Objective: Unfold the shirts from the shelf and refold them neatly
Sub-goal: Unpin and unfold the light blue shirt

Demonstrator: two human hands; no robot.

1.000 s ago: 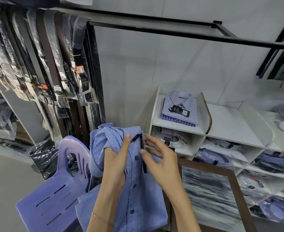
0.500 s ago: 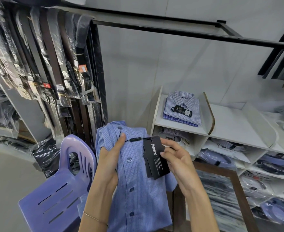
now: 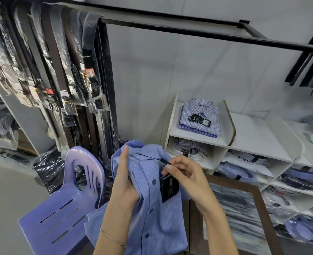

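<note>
Small shop corner: grey wall, black rail overhead, belts in plastic hanging at left, lilac chair below. White shelf unit at right; top-left compartment holds a stack of folded check shirts, lower ones bagged shirts (details blurry). Blue shirt held up in front, collar up, long axis approx. vertical. Left hand grips its front by the collar; right hand fingers pinch the black tag.

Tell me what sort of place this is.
Most likely a clothing shop: folded shirts with a hang tag lie on white cubby shelves, and plastic-sleeved belts hang on a rack.
</note>
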